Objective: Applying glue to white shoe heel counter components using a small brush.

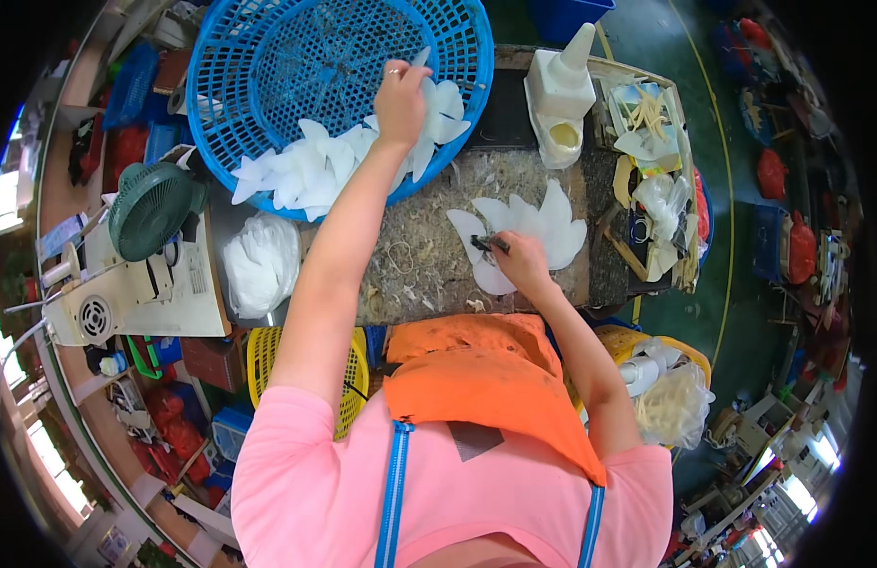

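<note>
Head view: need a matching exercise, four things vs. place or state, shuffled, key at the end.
Things:
1. Left hand
2. Right hand
3. Fan
4. Container with a cone-shaped spout

Place or state:
A. Gripping a small dark tool over white leaf-shaped pieces
B. White, just right of the blue basket
C. Over the blue basket
D. Dark green, on the left side of the picture

Pairs: 1-C; 2-A; 3-D; 4-B
</note>
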`<state>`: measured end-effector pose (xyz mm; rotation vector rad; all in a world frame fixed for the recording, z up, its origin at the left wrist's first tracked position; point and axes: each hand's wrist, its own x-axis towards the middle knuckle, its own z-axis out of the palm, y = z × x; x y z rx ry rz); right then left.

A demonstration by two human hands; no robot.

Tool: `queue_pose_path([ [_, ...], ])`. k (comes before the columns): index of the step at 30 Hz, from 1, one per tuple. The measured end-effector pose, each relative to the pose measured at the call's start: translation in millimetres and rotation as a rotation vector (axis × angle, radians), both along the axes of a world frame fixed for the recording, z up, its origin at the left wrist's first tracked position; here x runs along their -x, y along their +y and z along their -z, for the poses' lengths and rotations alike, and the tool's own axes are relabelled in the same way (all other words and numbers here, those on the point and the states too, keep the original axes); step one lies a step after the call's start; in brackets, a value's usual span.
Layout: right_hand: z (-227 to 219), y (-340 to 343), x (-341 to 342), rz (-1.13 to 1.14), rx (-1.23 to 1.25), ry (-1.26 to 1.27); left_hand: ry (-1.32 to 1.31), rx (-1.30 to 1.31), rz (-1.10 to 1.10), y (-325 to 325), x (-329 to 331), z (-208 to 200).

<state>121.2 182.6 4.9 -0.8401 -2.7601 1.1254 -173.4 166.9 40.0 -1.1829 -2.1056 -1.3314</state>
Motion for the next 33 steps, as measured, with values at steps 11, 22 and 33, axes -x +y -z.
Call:
queue_pose_path([
  [11,-7.0,36.6,40.5,-0.062,0.136,-0.184,-0.804,-0.248,0.420,51.7,5.3,-10.2],
  [22,-0.6,42.1,-2.7,-0.568,-0.030,0.037,-0.215,0.858,0.178,-101.1,-136.6,63.0],
  [33,-13.7,155.6,41.3,0.420,-0.530,0.179,-0.198,0.181,0.171,-69.1,-138.4,16.4],
])
